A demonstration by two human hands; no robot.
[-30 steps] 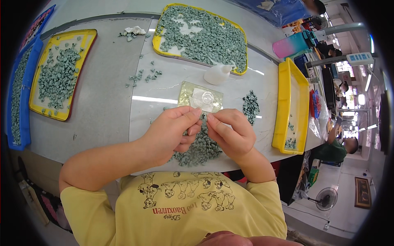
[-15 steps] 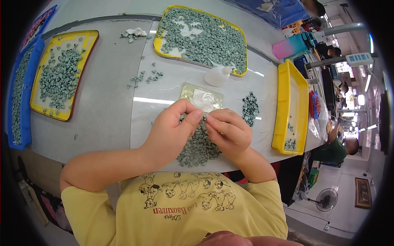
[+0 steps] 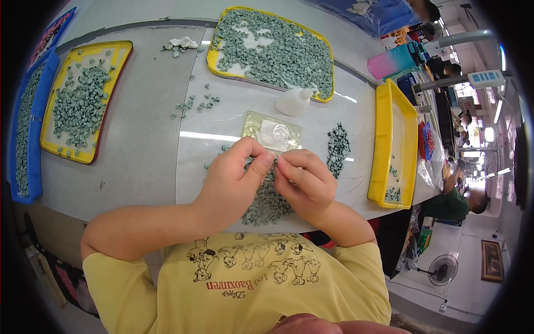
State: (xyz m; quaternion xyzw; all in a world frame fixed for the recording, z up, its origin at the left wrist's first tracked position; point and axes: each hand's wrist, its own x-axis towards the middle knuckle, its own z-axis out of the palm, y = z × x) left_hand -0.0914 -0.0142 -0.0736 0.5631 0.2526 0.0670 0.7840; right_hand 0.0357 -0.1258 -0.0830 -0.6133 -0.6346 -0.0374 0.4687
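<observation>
The block (image 3: 252,127) is see-through, a bit green, and lies flat on the gray desk (image 3: 139,122). On top of it are a white patch (image 3: 268,132) and a round clear blob. Just on the person's side of the block, the left hand (image 3: 231,175) and the right hand (image 3: 308,181) meet at their fingertips. Each hand has its thumb and finger pinched close together, and between them they hold one tiny green bit (image 3: 275,160). It is mostly hidden, so I cannot tell its shape.

Closer to the person than the block, partly under the hands, is a big pile of green stones (image 3: 268,207). Right of the block sits a darker little heap (image 3: 338,147), and farther right is a yellow bin (image 3: 381,139) with a few bits at its near end. Past the block stands a white bottle (image 3: 292,103), and behind that is a yellow-edged tray (image 3: 222,72) full of green stones. Far left of the block are another yellow-edged tray (image 3: 105,45) and a long blue bin (image 3: 34,145), both holding green stones too.
</observation>
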